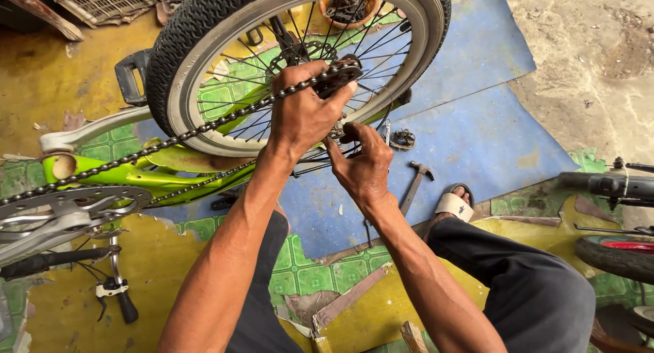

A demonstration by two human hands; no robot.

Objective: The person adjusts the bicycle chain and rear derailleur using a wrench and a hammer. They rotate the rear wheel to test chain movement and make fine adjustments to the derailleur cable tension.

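head view: two hands at the rear wheel of a green bicycle

head camera looks down on a lime green bicycle frame (136, 176) lying on its side over a blue mat (477, 121). its rear wheel (204, 26) stands up, tyre black. the chain (170, 136) runs from the silver chainring (75, 204) at the left up to the sprocket (337, 73). the left hand (303, 111) has its fingers closed around chain and sprocket together. the right hand (364, 165) sits just below, fingers curled in at the hub; what they pinch i cannot tell. a wire basket (102, 0) sits top left, contents unclear. a hammer (414, 184) lies beside a sandalled foot (455, 204).
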